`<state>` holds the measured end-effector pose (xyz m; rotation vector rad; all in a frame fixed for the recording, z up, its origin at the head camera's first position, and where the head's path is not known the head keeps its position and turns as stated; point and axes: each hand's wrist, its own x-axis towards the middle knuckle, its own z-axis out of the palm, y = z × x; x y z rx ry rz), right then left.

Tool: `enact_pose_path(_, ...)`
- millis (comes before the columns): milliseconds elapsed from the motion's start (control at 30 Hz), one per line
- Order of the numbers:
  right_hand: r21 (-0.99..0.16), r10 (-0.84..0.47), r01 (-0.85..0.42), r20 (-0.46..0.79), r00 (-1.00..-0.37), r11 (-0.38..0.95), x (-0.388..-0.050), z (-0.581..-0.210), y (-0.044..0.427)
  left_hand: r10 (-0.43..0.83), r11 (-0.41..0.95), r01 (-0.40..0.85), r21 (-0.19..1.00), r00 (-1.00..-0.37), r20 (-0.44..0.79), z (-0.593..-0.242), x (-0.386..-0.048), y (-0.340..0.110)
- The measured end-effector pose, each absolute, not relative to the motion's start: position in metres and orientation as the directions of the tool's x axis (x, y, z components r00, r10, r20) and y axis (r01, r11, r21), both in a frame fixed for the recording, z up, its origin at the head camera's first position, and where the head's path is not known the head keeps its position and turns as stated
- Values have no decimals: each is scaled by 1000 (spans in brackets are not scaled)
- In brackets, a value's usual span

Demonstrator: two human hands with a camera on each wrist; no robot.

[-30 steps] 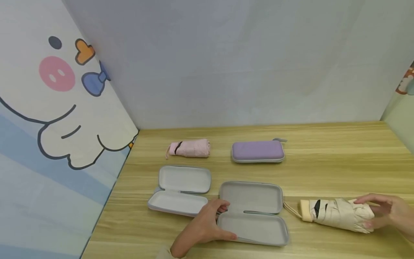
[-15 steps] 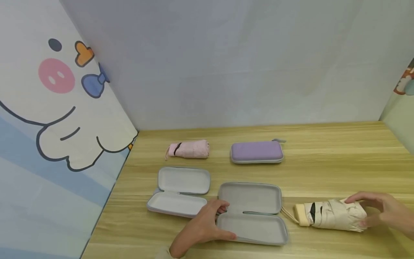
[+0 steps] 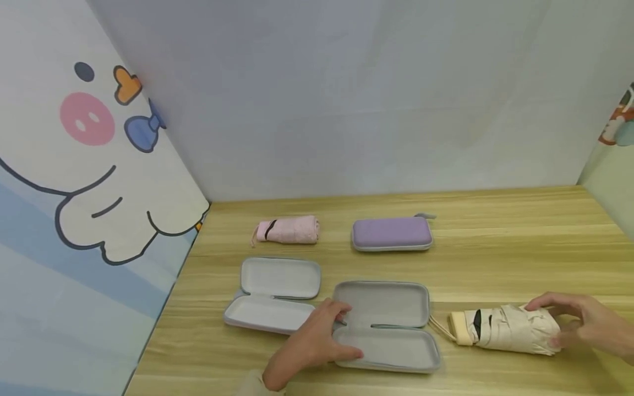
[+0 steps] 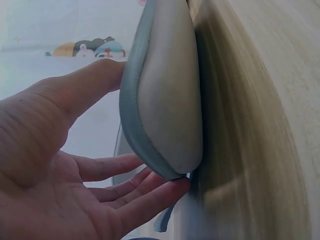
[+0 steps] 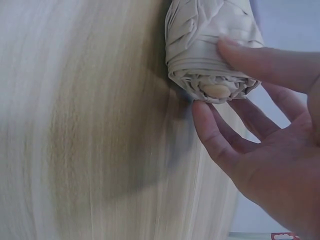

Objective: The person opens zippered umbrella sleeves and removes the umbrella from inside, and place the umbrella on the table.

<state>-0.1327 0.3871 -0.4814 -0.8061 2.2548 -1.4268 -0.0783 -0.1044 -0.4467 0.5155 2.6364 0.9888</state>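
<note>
Since a second ago, the cream umbrella has shifted slightly toward the grey case, and the right hand has come along with it; the other things on the desk lie as they did. Lying just right of the grey case, the umbrella has its handle end facing it, and its cord loop reaches the case's right side, though whether it touches I cannot tell. That hand's grip is clamped on the far tip, thumb on one side, fingers on the other; whether the umbrella is lifted at all is unclear. At the grey case's left end, the left hand has its grip closed on the near half, thumb over the rim.

Left of the grey case, partly behind that hand, sits a white case, also spread wide. Beyond the grey case are a purple case, closed, and, farther left, a pink umbrella, rolled.

Work looks partway along: the grey case is unfolded and the cream umbrella rolled and held. Bringing those two together seems left to do.
</note>
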Motion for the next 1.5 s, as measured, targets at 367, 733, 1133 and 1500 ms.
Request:
enact_pose_path(367, -872, -687, -387, 82, -722, 302, -136, -477, 390, 393, 727, 235, 645, -913, -111, -448, -85, -99)
enact_pose_path(733, -785, -579, -429, 112, -808, 447, -144, -443, 382, 336, 611, 215, 762, -942, -4, -410, -106, -108)
enact_pose_path(1133, -743, -379, -287, 49, -924, 604, -155, -395, 346, 301, 536, 293, 792, -942, 145, -384, -135, -111)
enact_pose_path(1500, -719, -395, -343, 103, -913, 604, -178, -379, 322, 303, 465, 378, 801, -918, 257, -381, -177, -109)
